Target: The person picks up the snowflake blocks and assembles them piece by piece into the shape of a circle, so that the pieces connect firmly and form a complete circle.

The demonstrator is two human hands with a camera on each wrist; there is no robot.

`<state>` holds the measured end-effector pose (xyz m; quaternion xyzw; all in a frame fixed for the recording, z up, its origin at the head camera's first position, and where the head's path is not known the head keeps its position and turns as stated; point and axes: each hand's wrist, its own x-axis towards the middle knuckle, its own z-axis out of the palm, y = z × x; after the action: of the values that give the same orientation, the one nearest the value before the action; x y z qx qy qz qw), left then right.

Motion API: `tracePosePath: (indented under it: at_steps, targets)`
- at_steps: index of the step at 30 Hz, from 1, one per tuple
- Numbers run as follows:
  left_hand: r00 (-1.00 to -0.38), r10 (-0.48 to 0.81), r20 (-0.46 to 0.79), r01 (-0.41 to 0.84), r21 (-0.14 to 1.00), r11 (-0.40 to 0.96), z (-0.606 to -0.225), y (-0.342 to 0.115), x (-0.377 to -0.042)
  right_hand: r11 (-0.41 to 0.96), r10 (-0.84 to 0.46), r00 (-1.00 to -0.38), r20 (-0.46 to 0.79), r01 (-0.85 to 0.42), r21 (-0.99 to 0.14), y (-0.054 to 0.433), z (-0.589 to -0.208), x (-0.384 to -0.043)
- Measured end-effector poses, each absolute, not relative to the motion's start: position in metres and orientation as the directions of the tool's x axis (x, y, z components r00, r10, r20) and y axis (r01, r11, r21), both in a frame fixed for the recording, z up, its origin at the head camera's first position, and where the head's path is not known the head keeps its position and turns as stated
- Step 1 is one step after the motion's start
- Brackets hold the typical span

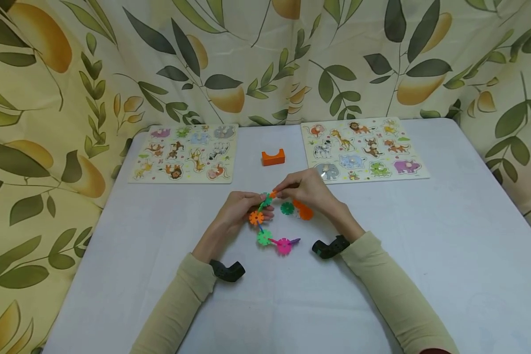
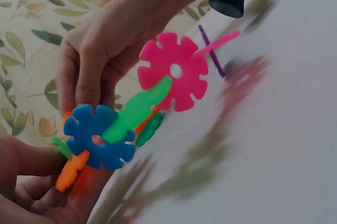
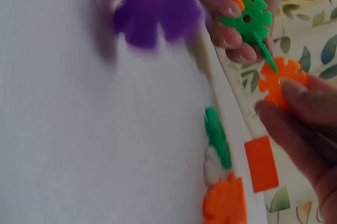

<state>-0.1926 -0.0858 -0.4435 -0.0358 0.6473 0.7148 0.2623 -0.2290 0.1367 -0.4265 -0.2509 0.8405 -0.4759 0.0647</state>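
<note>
A chain of notched plastic discs [image 1: 264, 238] is held above the white-covered counter [image 1: 447, 246], near the middle of the head view, between a person's two hands. The left hand [image 1: 238, 211] grips the upper end of the chain, with its fingers and thumb curled about the green disc [image 3: 255, 21]. The right hand [image 1: 310, 189] pinches an orange disc [image 3: 272, 84] between thumb and fingers; this disc meets the tip of an edge-on green piece [image 3: 265, 52], though whether it is fully slotted cannot be told. From the left hand the chain curves down toward the wearer, through an orange disc and a light green one, to a pink disc [image 1: 284, 246] and an edge-on purple disc [image 1: 295, 241]. The left wrist view shows a blue disc [image 2: 87, 132] beside the left fingers. Just beside the right hand lie a loose green disc [image 1: 287, 208], orange pieces [image 1: 306, 213] and a pale piece [image 3: 212, 166]. Farther back, an orange notched block [image 1: 273, 158] rests between two animal-picture boards, one at left [image 1: 185, 157] and one at right [image 1: 368, 160]. Dark devices are worn at the left wrist [image 1: 227, 271] and right wrist [image 1: 331, 247], beside pale sleeves [image 1: 177, 305]. A leaf-and-fruit patterned cloth [image 1: 358, 24] hangs behind the counter.
</note>
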Motion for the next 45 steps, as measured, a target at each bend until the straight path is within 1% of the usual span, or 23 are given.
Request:
tracePosePath:
  at_steps: [3, 6, 11, 15, 19, 25, 31, 34, 38, 45]
  targets:
    - [-0.861, 0.327, -0.389, -0.420, 0.907, -0.025, -0.444, -0.086, -0.192, 0.419, -0.492, -0.859, 0.143, -0.377, -0.826, 0.135, -0.426, -0.228]
    - [-0.864, 0.341, -0.371, -0.399, 0.917, -0.013, -0.443, -0.087, -0.192, 0.409, -0.497, -0.858, 0.130, -0.364, -0.837, 0.135, -0.427, -0.229]
    - [-0.844, 0.407, -0.350, -0.379, 0.925, 0.009, -0.441, -0.088, -0.193, 0.395, -0.510, -0.855, 0.089, -0.326, -0.859, 0.140, -0.428, -0.232]
    - [-0.819, 0.456, -0.348, -0.365, 0.929, 0.054, -0.441, -0.087, -0.194, 0.405, -0.521, -0.853, 0.037, -0.286, -0.868, 0.141, -0.425, -0.232]
    - [-0.821, 0.447, -0.355, -0.345, 0.932, 0.107, -0.442, -0.086, -0.194, 0.431, -0.526, -0.850, 0.009, -0.276, -0.859, 0.142, -0.424, -0.232]
    - [-0.841, 0.377, -0.388, -0.369, 0.921, 0.124, -0.440, -0.086, -0.193, 0.512, -0.485, -0.875, -0.010, -0.274, -0.814, 0.151, -0.426, -0.238]
    - [-0.841, 0.376, -0.388, -0.375, 0.920, 0.112, -0.441, -0.086, -0.194, 0.634, -0.435, -0.900, -0.006, -0.302, -0.712, 0.166, -0.425, -0.246]
    - [-0.842, 0.379, -0.385, -0.369, 0.922, 0.116, -0.442, -0.087, -0.194, 0.693, -0.447, -0.894, -0.042, -0.316, -0.648, 0.172, -0.425, -0.249]
    - [-0.843, 0.382, -0.380, -0.360, 0.924, 0.125, -0.441, -0.087, -0.195, 0.729, -0.481, -0.871, -0.099, -0.334, -0.597, 0.174, -0.426, -0.252]
    - [-0.840, 0.387, -0.381, -0.367, 0.923, 0.113, -0.443, -0.088, -0.195, 0.750, -0.464, -0.869, -0.170, -0.284, -0.597, 0.171, -0.425, -0.250]
